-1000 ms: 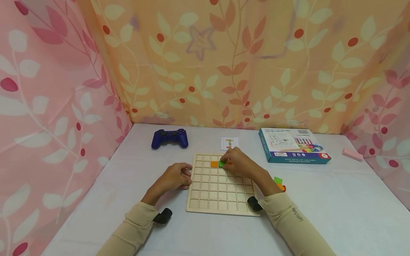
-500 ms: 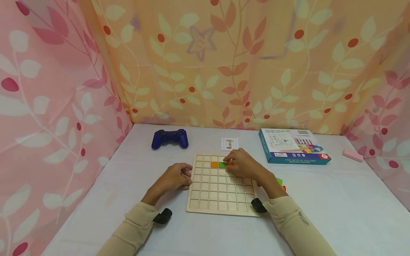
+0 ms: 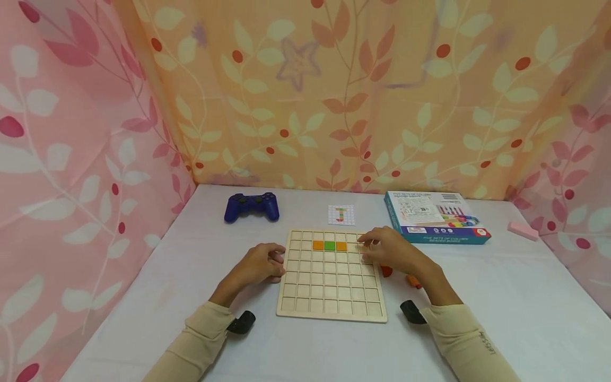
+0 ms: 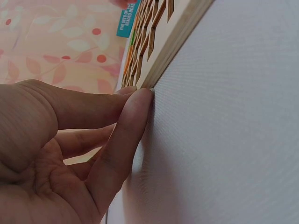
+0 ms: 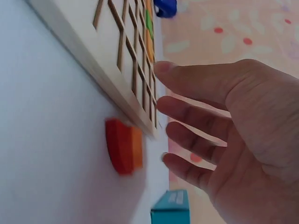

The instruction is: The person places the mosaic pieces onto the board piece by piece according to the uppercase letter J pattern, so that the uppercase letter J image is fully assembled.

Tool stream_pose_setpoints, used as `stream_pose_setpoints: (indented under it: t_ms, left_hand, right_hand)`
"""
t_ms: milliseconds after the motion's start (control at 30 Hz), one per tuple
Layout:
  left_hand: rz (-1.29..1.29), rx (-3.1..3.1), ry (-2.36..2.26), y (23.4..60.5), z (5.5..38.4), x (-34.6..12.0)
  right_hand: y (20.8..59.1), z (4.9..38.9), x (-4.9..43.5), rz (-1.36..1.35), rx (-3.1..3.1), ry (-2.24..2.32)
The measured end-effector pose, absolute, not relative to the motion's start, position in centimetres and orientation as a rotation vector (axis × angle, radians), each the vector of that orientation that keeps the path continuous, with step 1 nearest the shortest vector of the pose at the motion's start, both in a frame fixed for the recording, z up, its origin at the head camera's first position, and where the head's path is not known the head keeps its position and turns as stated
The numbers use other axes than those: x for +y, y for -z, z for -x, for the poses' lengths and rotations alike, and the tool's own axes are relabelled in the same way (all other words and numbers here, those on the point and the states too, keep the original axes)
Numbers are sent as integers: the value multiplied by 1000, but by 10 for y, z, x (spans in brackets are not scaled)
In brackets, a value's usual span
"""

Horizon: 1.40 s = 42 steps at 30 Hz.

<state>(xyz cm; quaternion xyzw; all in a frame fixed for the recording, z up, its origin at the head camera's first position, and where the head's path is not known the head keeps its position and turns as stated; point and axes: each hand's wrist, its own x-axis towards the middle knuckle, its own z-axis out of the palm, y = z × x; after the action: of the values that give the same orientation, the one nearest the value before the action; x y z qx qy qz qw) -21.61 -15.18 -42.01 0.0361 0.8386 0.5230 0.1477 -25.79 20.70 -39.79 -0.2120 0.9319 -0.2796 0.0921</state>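
A wooden grid board [image 3: 331,280] lies on the bench [image 3: 176,276], an orange tile [image 3: 318,245], a green tile [image 3: 330,245] and a second orange tile [image 3: 341,246] side by side in its second row from the far edge. The left wrist view shows the grip of the left hand [image 3: 256,263] pinched on the board's rim; the right wrist view shows the grip of the right hand [image 3: 396,250] spread apart, near a red piece [image 5: 118,147] beside an orange piece [image 5: 136,148] that the hand and forearm partly hide from the head camera. Beyond lie a blue controller [image 3: 251,207], a patterned card [image 3: 341,215] and a box [image 3: 436,217].

Beige sleeves [image 3: 201,328], one lettered, meet black wrist cameras [image 3: 242,322].
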Motion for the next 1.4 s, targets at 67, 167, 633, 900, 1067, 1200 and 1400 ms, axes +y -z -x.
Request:
stream_pose_setpoints:
  t_ms: [67, 167, 633, 900, 1067, 1200, 1400]
  left_hand:
    - [-103, 2413, -1502, 420, 216, -152]
    - [-104, 2419, -1495, 420, 216, -152]
    - [-109, 2400, -1513, 420, 215, -154]
    - [-125, 2403, -1519, 420, 215, -154]
    - [-118, 2405, -1506, 420, 216, -154]
    - [-113, 2403, -1500, 421, 216, -154]
    - [-107, 2405, -1505, 421, 216, -153]
  right_hand:
    - [396, 257, 214, 616, 2759, 825]
    - [395, 257, 222, 572, 2739, 829]
    - [401, 258, 243, 516, 2713, 788]
    - [400, 257, 245, 496, 2710, 801]
    - [397, 256, 248, 510, 2712, 777]
    - [394, 255, 249, 487, 2699, 767]
    - [395, 255, 250, 439, 2684, 767]
